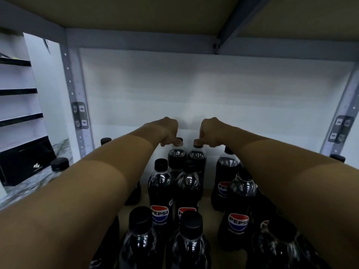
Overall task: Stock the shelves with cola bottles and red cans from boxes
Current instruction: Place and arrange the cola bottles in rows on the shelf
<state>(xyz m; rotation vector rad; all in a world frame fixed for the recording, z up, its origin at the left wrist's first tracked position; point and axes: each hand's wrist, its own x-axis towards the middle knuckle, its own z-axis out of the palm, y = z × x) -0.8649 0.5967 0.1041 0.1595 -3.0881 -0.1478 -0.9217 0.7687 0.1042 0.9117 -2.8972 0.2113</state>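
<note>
1. Left hand [167,131]: fingers curled down around the cap of the left rear bottle [177,158], gripping it.
2. Right hand [210,131]: fingers curled around the cap of the right rear bottle [197,158], gripping it.
3. Both rear bottles stand upright, touching each other, close to the shelf back panel [213,90].
4. Further cola bottles [160,191] stand upright in rows in front of the back panel, nearer the camera.
</note>
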